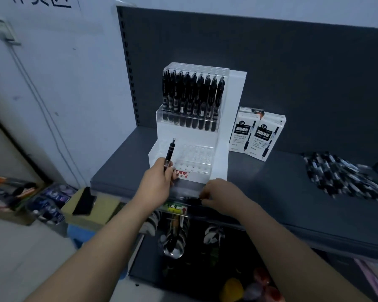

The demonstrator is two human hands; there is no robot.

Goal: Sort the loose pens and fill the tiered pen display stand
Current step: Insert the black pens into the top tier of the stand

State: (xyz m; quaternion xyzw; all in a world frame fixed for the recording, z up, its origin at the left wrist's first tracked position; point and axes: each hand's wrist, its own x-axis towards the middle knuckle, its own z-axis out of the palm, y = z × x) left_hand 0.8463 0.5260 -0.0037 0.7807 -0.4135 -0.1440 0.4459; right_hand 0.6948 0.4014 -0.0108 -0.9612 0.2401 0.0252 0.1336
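Black cylindrical pen (169, 153), pinch grip of left hand (156, 184); right hand (220, 196) curled, grip unclear

Stationery shop, by the dark metal shelf (271, 192), slotted upright (129, 68), pen display stand (190, 131), boxed pens (264, 136), shelf-edge label (175, 209) and goods (175, 236) hanging below.

Pen (170, 152): lower end hidden inside the fingers (169, 169) of the left hand (156, 182), which also cover the first letters of the red label (182, 172) on the stand (235, 101). Right hand (220, 192): fingertips (203, 196) curled under, what they hold indistinct. Pen heap (340, 175), far right of both hands' fingers: blurred, single pens not countable.
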